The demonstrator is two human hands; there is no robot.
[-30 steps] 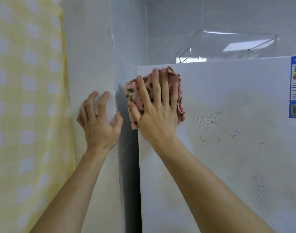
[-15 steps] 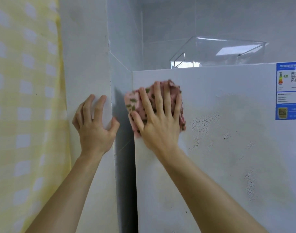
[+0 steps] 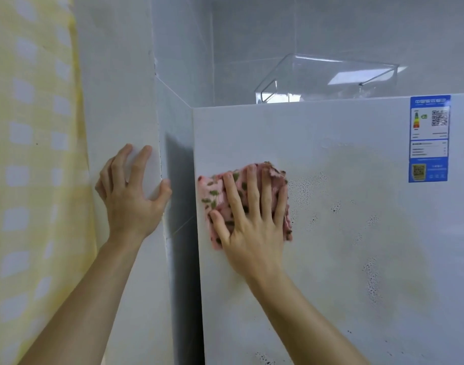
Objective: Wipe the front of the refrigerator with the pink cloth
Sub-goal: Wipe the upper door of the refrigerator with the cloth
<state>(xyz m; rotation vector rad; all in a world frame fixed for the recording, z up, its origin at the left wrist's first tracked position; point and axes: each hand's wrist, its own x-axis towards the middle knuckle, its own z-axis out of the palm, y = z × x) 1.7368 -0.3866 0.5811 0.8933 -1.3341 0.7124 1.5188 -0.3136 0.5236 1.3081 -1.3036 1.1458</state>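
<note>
Filling the right side, white refrigerator (image 3: 344, 259) front: smooth, flecked with droplet patches. Left of it, matte wall corner (image 3: 115, 101) — left hand (image 3: 131, 206) rests there, fingers loosely bent. Fuzzy pink cloth (image 3: 217, 191), green-spotted, lies near the door's left edge — right hand (image 3: 252, 233) flat over it, 5 digits splayed.

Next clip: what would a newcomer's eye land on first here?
The right hand presses a pink cloth flat against the refrigerator front, near its upper left edge. To the cloth's right, speckled patches dot that front, and a blue label sits at its upper right. The left hand rests on the wall.
</note>
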